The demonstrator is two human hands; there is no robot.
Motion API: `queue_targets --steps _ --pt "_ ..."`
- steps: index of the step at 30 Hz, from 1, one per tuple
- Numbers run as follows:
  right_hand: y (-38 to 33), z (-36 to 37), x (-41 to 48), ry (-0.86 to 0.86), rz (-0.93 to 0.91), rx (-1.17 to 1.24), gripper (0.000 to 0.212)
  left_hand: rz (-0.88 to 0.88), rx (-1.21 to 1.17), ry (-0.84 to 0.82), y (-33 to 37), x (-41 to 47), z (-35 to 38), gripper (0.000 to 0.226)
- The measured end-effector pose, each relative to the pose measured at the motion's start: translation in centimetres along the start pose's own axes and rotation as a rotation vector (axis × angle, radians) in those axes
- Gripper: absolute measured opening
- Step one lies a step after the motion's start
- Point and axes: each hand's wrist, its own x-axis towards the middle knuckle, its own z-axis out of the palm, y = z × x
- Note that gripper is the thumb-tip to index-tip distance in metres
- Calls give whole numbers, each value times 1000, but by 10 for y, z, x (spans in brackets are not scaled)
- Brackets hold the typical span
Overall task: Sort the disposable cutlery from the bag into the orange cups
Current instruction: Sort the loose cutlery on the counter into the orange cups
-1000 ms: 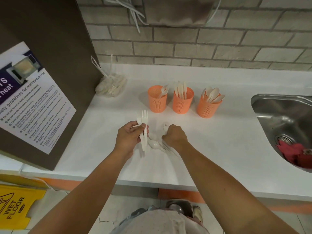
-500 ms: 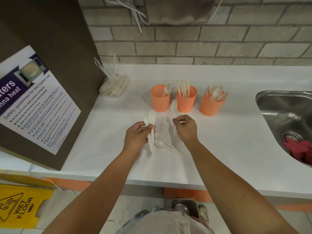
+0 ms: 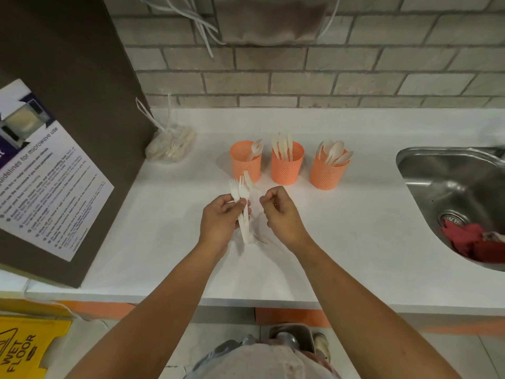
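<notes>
Three orange mesh cups stand in a row on the white counter (image 3: 369,228): the left cup (image 3: 245,166) with a few white pieces, the middle cup (image 3: 287,169) with knives, the right cup (image 3: 327,173) with spoons. The clear bag (image 3: 170,149) of cutlery lies at the back left. My left hand (image 3: 221,218) grips a small bundle of white forks (image 3: 237,188), tines up. My right hand (image 3: 282,212) pinches the handle of one more fork (image 3: 248,178), whose head leans against the bundle. A loose piece of cutlery (image 3: 263,239) lies on the counter under my hands.
A dark cabinet side with a microwave safety poster (image 3: 41,170) borders the counter on the left. A steel sink (image 3: 448,170) holding a red cloth (image 3: 472,242) is at the right. A brick wall stands behind. A yellow wet-floor sign (image 3: 24,348) is on the floor.
My right hand picked a fork up off the counter, raised it towards the cups, then brought it left against the bundle in my left hand. The left hand stayed nearly still.
</notes>
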Motion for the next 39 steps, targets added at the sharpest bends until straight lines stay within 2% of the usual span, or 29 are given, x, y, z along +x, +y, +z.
queue_targets --steps 6,13,19,21,24,26,28,31,35,39 --pt "-4 3 -4 -17 20 -9 16 -5 -42 0 2 0 7 16" --pt "-7 8 -1 -7 2 -22 7 -2 -92 -13 4 5 6 25" --pt "-11 13 4 -87 28 21 12 -25 -144 -5 7 9 2 27" --pt "-12 11 7 -88 54 25 6 -42 -177 16 10 13 -1 28" --pt "-9 2 13 -19 60 -193 9 -55 -213 69 16 20 -12 28" --pt "-2 -6 16 -53 89 -425 9 -54 -233 93 20 24 -21 27" --pt "6 -12 17 -189 156 -649 11 -52 -241 112 21 25 -29 27" --pt "15 -14 12 -411 187 -930 32 -62 -242 134 18 26 -36 26" --pt "24 -3 4 -387 112 -1049 28 -90 -251 132 8 23 -38 28" --pt "28 5 3 -342 123 -1021 14 -115 -245 111 0 17 -31 27"
